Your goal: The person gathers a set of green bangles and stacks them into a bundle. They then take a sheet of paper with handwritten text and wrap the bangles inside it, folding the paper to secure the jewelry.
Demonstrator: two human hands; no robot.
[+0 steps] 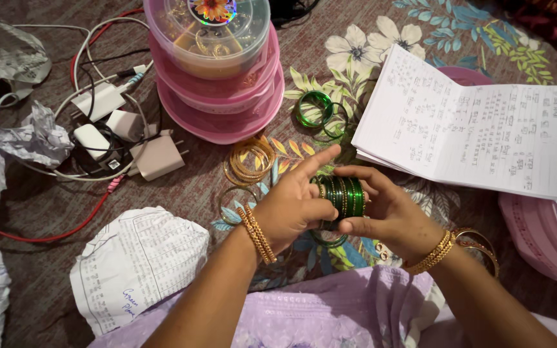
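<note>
Hands meet near centre: left hand (pixel 294 207) and right hand (pixel 381 216) both clasp green bangle stack (pixel 343 196), fingers closed round it. Grouping step seems underway; next likely needs squaring the stack. Gold bangles (pixel 249 161) lie far-left.

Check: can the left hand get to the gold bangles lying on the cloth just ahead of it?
Probably yes. The gold bangles lie in the open beyond the left hand with nothing between, but that hand and the right hand both grip the stack of green bangles, so it would have to let go first.
</note>
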